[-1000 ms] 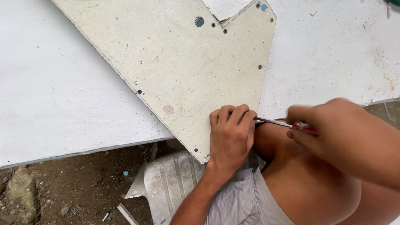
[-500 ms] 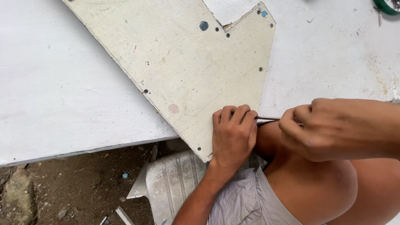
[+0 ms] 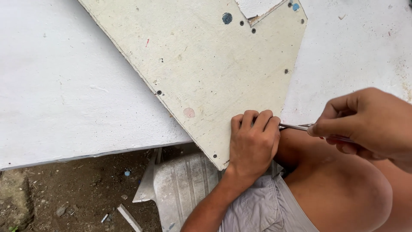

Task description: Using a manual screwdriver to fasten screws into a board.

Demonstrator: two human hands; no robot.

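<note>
Since half a second ago the right hand (image 3: 371, 122) has slid a little further right and lifted its knuckles, so more of the thin metal blade (image 3: 294, 126) shows between the two hands; the left hand (image 3: 253, 144) has stayed pressed where it was.

That left hand lies palm down, fingers curled over the lower right edge of the cream board (image 3: 206, 73), gripping it against the surface below. The right hand is clenched around the handle of the blade, thumb and forefinger pinching it near the front; the handle itself is mostly hidden, with only a hint of red under the fingers. The blade's tip meets the board's edge just beside the left fingertips.

The board is a flat, stiff, off-white panel cut to an irregular many-sided outline that tapers to a point at the bottom. Its face is scuffed and speckled, with a pinkish round mark, a dark blue dot, a lighter blue dot near the top and several small dark screw holes along the edges. It lies on a larger white sheet (image 3: 64, 94), its lower point overhanging that sheet's edge above a ribbed grey plastic piece (image 3: 180, 184) and bare dirt ground (image 3: 73, 193). The person's bare knee (image 3: 343, 189) sits beneath the right hand.
</note>
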